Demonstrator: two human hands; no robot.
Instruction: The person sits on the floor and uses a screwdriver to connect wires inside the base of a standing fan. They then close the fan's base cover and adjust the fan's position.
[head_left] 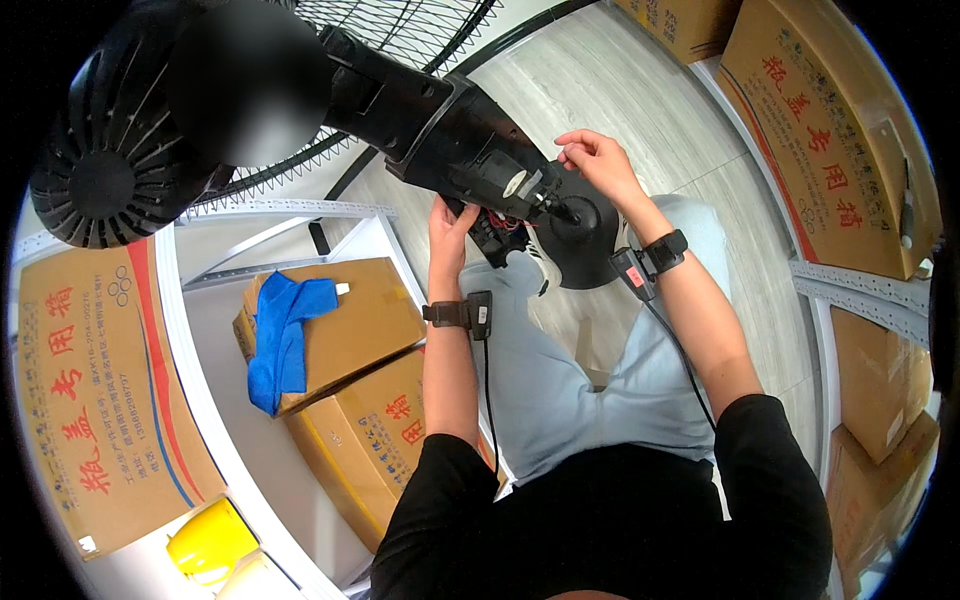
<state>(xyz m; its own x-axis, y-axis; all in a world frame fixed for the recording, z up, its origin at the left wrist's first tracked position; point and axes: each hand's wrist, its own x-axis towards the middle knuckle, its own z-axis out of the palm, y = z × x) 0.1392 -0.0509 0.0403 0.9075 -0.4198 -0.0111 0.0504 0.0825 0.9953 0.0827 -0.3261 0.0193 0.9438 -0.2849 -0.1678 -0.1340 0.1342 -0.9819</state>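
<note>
A black fan (pixel 465 135) leans across the upper left, its column angled down to a round base (pixel 570 250) between my legs. A black housing (pixel 495 230) hangs open below the column, red wires showing. My left hand (pixel 448 240) grips this housing, fingers partly hidden behind it. My right hand (pixel 600 168) is raised beside the column's lower end, fingers curled and thumb near the index; whatever is between the fingertips is too small to make out. Both wrists carry strapped black devices with cables.
White metal shelving (pixel 805 270) on both sides holds cardboard boxes (pixel 800 130). At the left, a blue cloth (pixel 295 330) lies on a box (pixel 365 310), and a yellow object (pixel 210 545) sits lower down. My legs and shoes are on the grey floor (pixel 700 140).
</note>
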